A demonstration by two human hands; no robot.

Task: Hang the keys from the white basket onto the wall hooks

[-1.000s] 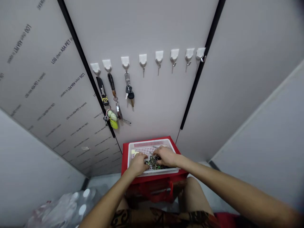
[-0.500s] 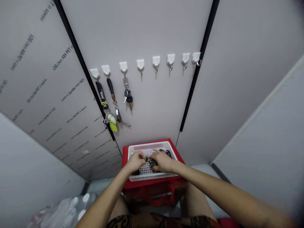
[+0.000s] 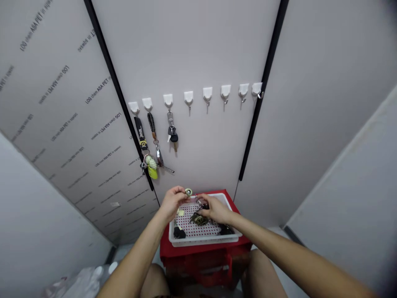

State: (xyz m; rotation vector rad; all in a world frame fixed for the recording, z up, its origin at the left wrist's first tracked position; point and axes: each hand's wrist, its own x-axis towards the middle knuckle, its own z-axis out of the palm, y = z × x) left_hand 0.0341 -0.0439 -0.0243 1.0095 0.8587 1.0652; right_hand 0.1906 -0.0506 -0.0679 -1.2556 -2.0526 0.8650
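My left hand (image 3: 171, 203) is raised at the back left of a white plastic basket (image 3: 204, 240), its fingers closed on a small round greenish-gold piece (image 3: 188, 192) with a dark centre, perhaps part of a keychain. My right hand (image 3: 216, 211) is over the basket's middle, thumb and fingers pinching a bunch of keys (image 3: 198, 203) with shiny metal bits, mostly hidden by the fingers. Just below it a tangled dark-green and yellowish strap (image 3: 199, 219) hangs or rests; I cannot tell which. Whether the pieces in both hands are joined is unclear.
A row of several white hooks (image 3: 207, 93) is fixed to the wall. Three carry keychains: a black strap (image 3: 141, 134), a braided strap (image 3: 151, 123) and a key set (image 3: 172, 132). Black items (image 3: 179, 232) lie in the basket, which stands on a red bag (image 3: 167, 251). Bottles (image 3: 102, 271) stand lower left.
Both hands have lifted from inside the basket, the left one rising with the round piece. The strap bundle shows more now. The camera has tilted, so the hooks appear lower.
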